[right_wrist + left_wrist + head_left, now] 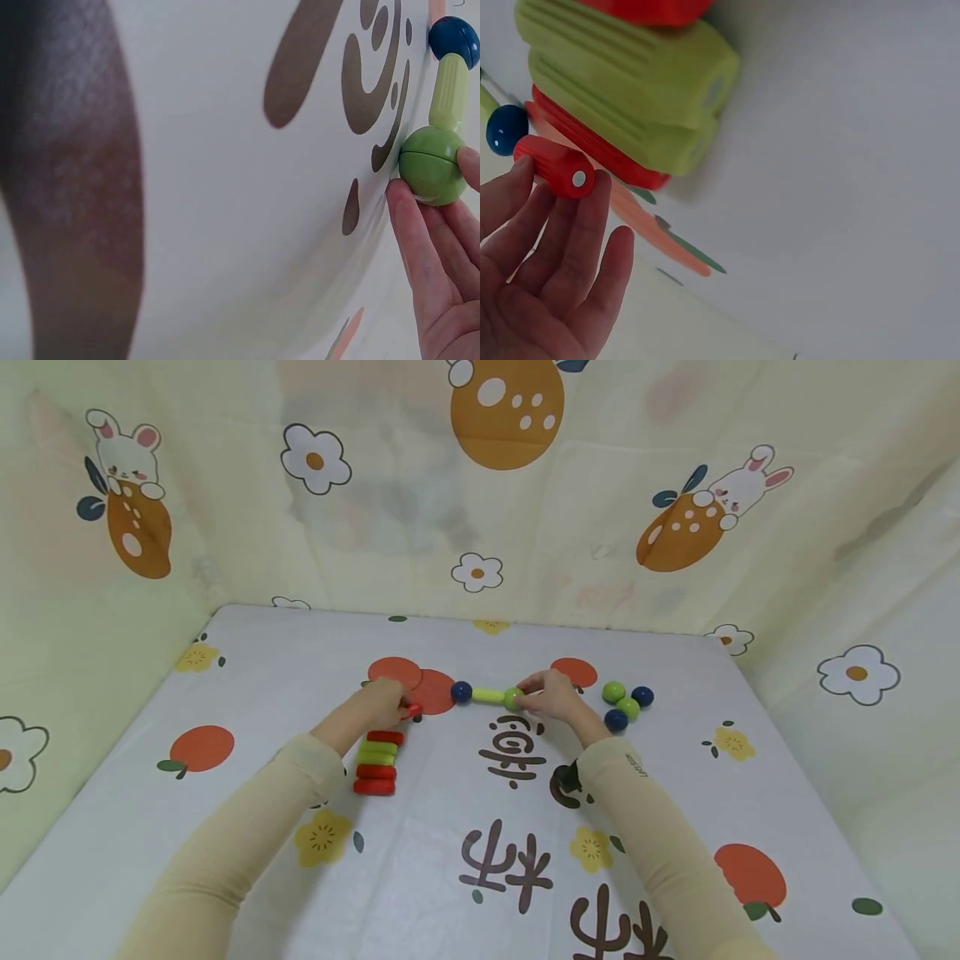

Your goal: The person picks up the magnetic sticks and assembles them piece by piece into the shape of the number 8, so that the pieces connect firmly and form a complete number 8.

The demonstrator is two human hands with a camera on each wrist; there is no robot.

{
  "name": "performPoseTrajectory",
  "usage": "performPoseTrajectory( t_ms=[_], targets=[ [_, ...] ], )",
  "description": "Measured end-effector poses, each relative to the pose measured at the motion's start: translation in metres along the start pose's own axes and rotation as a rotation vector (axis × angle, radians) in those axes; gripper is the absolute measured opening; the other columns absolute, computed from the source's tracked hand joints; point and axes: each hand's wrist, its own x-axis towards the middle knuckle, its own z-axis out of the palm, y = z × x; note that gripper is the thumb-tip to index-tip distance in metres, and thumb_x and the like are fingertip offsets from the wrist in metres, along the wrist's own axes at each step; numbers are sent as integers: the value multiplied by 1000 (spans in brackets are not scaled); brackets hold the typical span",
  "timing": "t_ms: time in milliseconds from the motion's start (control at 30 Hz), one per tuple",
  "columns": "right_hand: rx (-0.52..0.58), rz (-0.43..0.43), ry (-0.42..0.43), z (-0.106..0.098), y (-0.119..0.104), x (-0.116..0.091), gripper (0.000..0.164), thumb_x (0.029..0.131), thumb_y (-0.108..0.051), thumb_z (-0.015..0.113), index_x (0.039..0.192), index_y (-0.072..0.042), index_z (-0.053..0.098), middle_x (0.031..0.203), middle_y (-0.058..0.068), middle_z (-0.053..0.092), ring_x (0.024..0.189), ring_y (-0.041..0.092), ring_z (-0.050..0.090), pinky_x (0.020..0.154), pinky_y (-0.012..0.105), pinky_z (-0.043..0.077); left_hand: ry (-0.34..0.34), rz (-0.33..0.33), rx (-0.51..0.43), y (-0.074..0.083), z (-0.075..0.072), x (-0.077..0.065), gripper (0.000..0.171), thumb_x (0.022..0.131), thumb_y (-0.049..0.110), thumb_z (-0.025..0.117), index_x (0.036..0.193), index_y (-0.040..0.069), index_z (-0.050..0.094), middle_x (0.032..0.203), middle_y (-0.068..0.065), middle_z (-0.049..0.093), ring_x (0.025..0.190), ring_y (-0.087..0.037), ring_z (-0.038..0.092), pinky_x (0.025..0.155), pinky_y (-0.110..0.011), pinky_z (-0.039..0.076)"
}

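Observation:
My left hand (386, 702) pinches a short red stick (411, 710) at its fingertips; in the left wrist view that red stick (555, 165) lies across the fingers (570, 225). My right hand (549, 695) grips a green ball (513, 697) joined to a light green stick (488, 695), which ends in a dark blue ball (461, 692). The right wrist view shows the fingers (420, 240) round the green ball (431, 165), with the stick (450, 94) and blue ball (454, 39) beyond. This chain lies on the table between the hands.
A row of red and green sticks (377, 762) lies by my left forearm, seen close as green sticks (630, 82). Two green balls (613, 692) and two blue balls (642, 696) cluster right of my right hand. Patterned cloth walls (480, 527) enclose the printed table (450, 860).

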Motion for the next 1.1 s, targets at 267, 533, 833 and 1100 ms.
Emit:
performPoseTrajectory(
  t_ms=[267, 533, 833, 1100],
  targets=[
    [8, 13, -3, 0, 0, 0, 33, 84, -20, 67, 112, -2, 63, 107, 14, 62, 86, 20, 62, 75, 28, 49, -29, -32, -31, 13, 5, 9, 14, 88, 15, 61, 93, 3, 65, 70, -4, 56, 67, -17, 52, 60, -22, 41],
    [18, 11, 0, 1, 0, 0, 33, 84, -18, 67, 111, -1, 62, 108, 15, 62, 84, 20, 62, 73, 28, 50, -22, -63, -36, 24, 11, 15, 21, 86, 18, 65, 100, 3, 66, 77, -6, 59, 71, -18, 53, 62, -23, 44],
    [1, -6, 14, 1, 1, 1, 34, 83, -20, 67, 111, -2, 63, 107, 14, 63, 84, 19, 62, 71, 26, 49, 32, -107, -71, 36, 15, 19, 17, 84, 19, 67, 91, 3, 68, 70, -5, 57, 66, -17, 51, 57, -23, 39],
    [2, -19, 17, 2, 3, 2, 35, 83, -20, 67, 112, -2, 63, 109, 14, 63, 88, 20, 62, 75, 29, 49, 48, -115, -140, 44, 18, 23, 17, 82, 19, 68, 85, 2, 68, 63, -3, 55, 63, -15, 49, 55, -21, 37]
  ],
)
